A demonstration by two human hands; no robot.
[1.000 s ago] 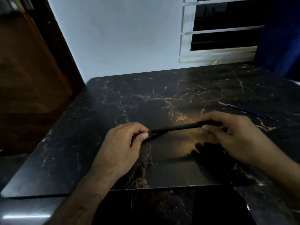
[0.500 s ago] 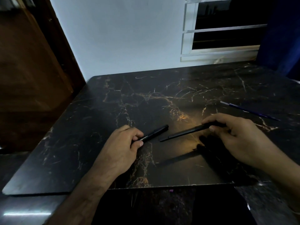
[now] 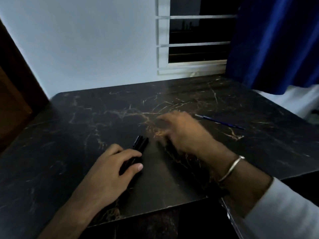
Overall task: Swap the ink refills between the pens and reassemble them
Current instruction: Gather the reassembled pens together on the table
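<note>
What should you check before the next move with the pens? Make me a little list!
1. Left hand holds the black pen parts on the table: ok.
2. Blue refill in plain sight, lying right of the right hand: ok.
3. Right hand holds nothing: cannot tell, it is blurred.
4. Black refill found: cannot tell, something dark lies under the right hand.
5. Pens put back together: not ok, the blue refill is out.
</note>
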